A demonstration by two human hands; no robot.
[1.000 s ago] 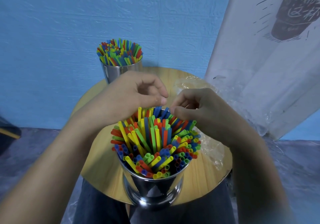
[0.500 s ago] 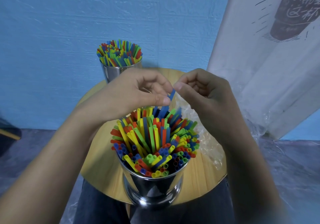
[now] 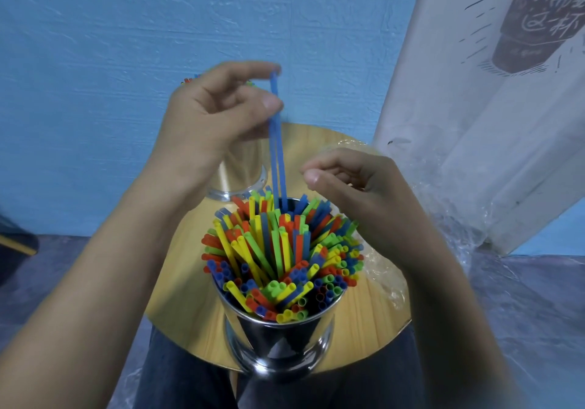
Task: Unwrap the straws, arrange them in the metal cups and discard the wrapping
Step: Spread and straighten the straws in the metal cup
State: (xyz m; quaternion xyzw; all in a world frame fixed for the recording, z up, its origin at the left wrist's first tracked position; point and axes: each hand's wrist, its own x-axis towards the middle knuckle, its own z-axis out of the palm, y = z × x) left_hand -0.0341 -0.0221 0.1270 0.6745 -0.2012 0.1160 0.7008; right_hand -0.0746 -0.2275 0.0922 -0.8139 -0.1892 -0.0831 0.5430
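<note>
The left hand (image 3: 218, 114), raised in the upper centre, pinches two blue straws (image 3: 276, 142) near their tops between thumb and forefinger, the other fingers curled in. The pair hangs almost upright, its lower ends down among the straws (image 3: 269, 250) at the far side of the near cup (image 3: 278, 339). The right hand (image 3: 357, 187) hovers just right of the pair, fingers loosely curled, holding nothing, apart from the straws.

The near cup stands at the lower centre, its base close to the near edge of the round table (image 3: 190, 275), packed full and fanning past its rim. The far cup (image 3: 240, 171) stands at the table's far side, mostly hidden by the left hand. Bare wood lies between the cups and to the left of the near one. Clear wrap (image 3: 383, 269) lies crumpled along the table's right edge and spills over it toward a white banner (image 3: 474, 123) leaning against the blue wall (image 3: 95, 60).

The banner, upper right, bears a dark drawn cup with Chinese characters across it, cut off by the frame edge; I cannot read them with certainty.
</note>
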